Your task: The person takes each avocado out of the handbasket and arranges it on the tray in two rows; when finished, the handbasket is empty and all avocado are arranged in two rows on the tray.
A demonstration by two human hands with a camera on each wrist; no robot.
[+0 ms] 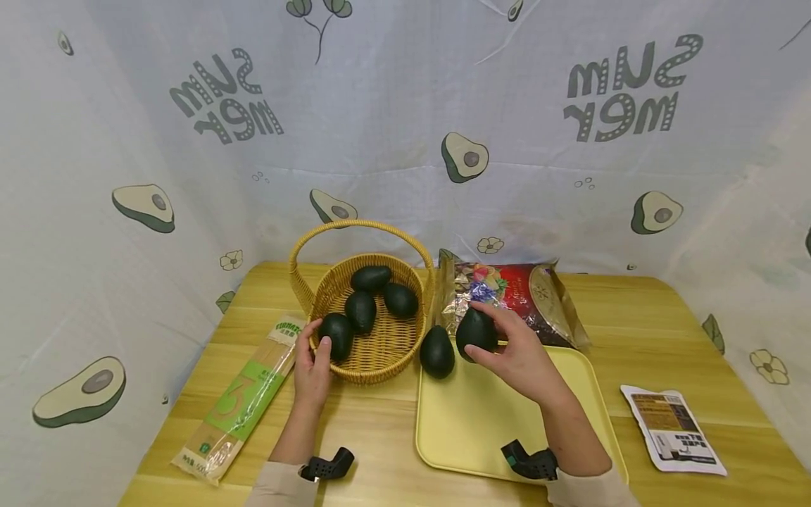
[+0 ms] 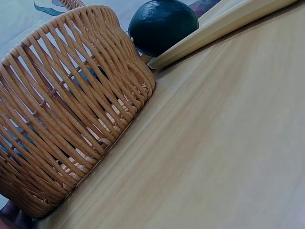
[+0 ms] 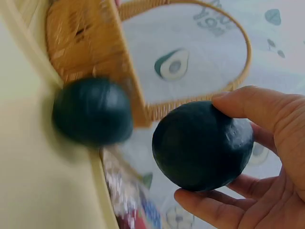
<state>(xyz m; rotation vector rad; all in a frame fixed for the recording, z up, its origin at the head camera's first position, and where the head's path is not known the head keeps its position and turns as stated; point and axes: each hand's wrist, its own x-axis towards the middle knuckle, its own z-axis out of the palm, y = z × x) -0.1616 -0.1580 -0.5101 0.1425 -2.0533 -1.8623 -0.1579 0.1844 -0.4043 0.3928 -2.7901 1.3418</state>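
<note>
My right hand [image 1: 524,359] holds a dark green avocado [image 1: 476,332] between thumb and fingers, above the far edge of a yellow tray [image 1: 507,436]. Close up in the right wrist view, the held avocado [image 3: 202,145] appears clear of the tray. Another avocado [image 1: 437,352] lies at the tray's far left corner, beside a wicker basket [image 1: 374,374]. Several avocados sit inside the basket, one of them [image 1: 336,336] right by my left thumb. My left hand [image 1: 312,370] grips the basket's near left rim; its fingers are mostly hidden in the left wrist view.
A noodle packet [image 1: 243,405] lies left of the basket. Behind the tray lies a shiny red and gold bag [image 1: 529,292]. A white and brown pouch [image 1: 674,431] rests at the right. The basket's tall handle [image 1: 361,224] arches upward. A printed curtain [image 1: 405,105] hangs behind the wooden table.
</note>
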